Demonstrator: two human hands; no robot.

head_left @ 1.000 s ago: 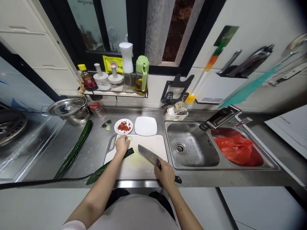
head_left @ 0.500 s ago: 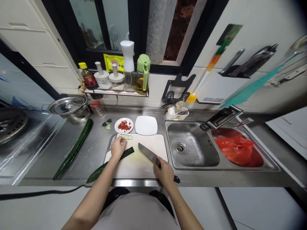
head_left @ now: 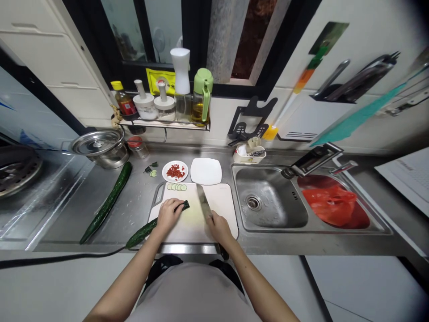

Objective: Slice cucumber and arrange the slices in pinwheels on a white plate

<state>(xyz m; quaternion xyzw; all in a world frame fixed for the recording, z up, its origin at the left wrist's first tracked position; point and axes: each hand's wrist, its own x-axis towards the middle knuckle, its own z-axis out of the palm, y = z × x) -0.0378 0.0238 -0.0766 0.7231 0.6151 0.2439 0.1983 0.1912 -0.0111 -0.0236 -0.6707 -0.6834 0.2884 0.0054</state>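
Observation:
My left hand (head_left: 170, 213) is closed over a dark green cucumber (head_left: 142, 233) that lies slanting across the left side of the white cutting board (head_left: 219, 197). The cucumber's cut end sticks out past my fingertips; its middle is hidden under the hand. In my right hand (head_left: 217, 227) is a kitchen knife (head_left: 203, 201), gripped by its black handle. Its blade points away from me, a little right of the cucumber's cut end and apart from it. Several thin cucumber slices (head_left: 176, 187) lie in a row at the board's upper left.
Behind the board stand a plate of chopped red pieces (head_left: 175, 171) and a white plate (head_left: 205, 171). A whole cucumber (head_left: 107, 203) and a lidded steel pot (head_left: 98, 146) are at left. The sink (head_left: 270, 201) adjoins on the right, with a red plastic bag (head_left: 330, 205) in its second basin.
My left hand has come down from the slices onto the cucumber and closed over it. The knife has turned to point more straight away from me.

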